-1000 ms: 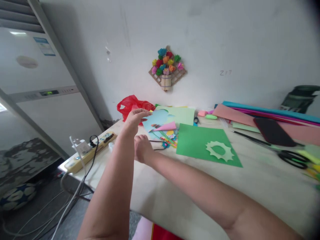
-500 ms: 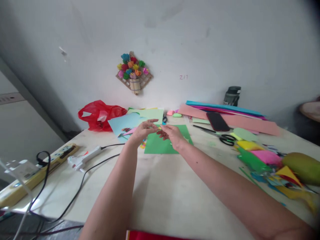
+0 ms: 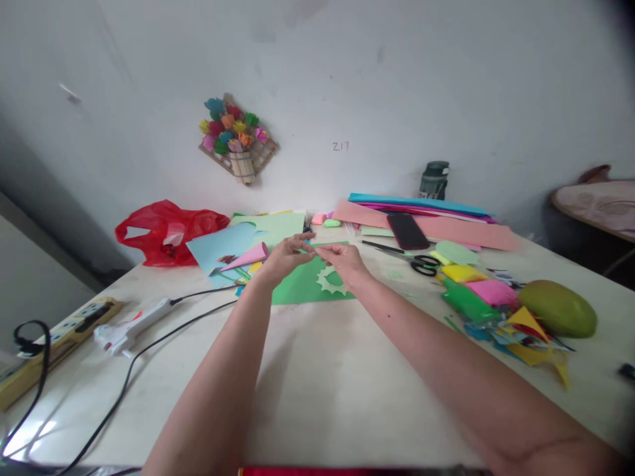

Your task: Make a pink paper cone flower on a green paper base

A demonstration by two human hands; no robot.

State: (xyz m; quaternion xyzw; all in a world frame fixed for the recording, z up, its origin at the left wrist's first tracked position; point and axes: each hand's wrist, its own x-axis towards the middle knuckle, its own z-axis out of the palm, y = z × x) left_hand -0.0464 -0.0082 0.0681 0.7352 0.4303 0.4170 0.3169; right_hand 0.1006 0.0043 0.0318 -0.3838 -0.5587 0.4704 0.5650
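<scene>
Over the green paper sheet point(image 3: 294, 285), my left hand point(image 3: 288, 259) and my right hand point(image 3: 346, 262) meet at the fingertips. Thumb and index finger of the left are pinched, its other fingers loosely stretched. The right is closed in a pinch against them; whatever lies between the fingertips is too small to make out. A pale green paper ring with a toothed edge point(image 3: 325, 285) lies on the sheet, partly covered by my right hand. Left of my left hand, a pink paper cone point(image 3: 248, 256) rests among small coloured paper pieces and a light blue sheet point(image 3: 211, 248).
A white glue gun point(image 3: 136, 326) lies left with its black cable, near a power strip point(image 3: 64, 344). A red plastic bag point(image 3: 153, 228) stands behind. Scissors point(image 3: 424, 264), a phone point(image 3: 407, 231), clay packs point(image 3: 469, 299) and a green oval object point(image 3: 558, 309) lie right.
The view has turned right, so things sit further left. My right hand has shifted, showing more of the toothed ring. The small yellow bit seen between my fingertips no longer shows.
</scene>
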